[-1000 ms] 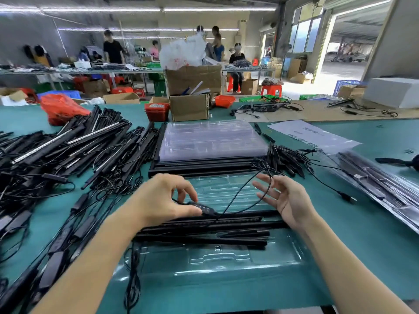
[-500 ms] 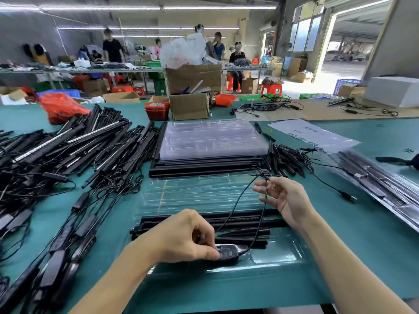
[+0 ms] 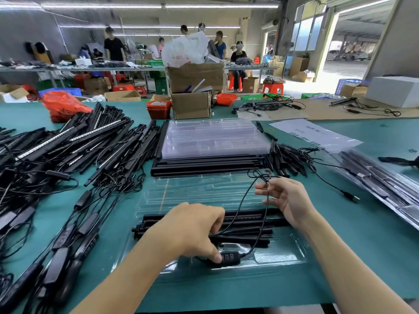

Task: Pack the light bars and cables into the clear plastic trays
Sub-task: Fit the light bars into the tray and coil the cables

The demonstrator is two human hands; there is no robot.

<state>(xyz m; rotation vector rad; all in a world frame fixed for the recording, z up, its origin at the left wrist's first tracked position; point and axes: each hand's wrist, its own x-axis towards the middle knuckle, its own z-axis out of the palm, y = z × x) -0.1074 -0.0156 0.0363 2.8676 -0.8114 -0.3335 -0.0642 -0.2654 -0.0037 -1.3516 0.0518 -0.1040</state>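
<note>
A clear plastic tray (image 3: 280, 257) lies on the green table in front of me. Several black light bars (image 3: 247, 219) lie across its middle. My left hand (image 3: 192, 230) presses a black inline controller (image 3: 229, 257) with three buttons into the tray's near slot, thumb on its left end. A thin black cable (image 3: 243, 200) runs from the controller up to my right hand (image 3: 288, 198), which pinches a loop of it above the tray's far right part. The cable trails right to a USB plug (image 3: 351, 197).
A stack of empty clear trays (image 3: 213, 138) sits on packed black ones behind the open tray. A big pile of loose light bars and cables (image 3: 68, 159) fills the left. Short black rods (image 3: 283, 159), a printed sheet (image 3: 313, 134) and packed trays (image 3: 385, 184) lie right. Boxes stand behind.
My left hand carried the controller from above the light bars down to the tray's near slot and now presses it there. My right hand rose slightly, keeping the cable loop.
</note>
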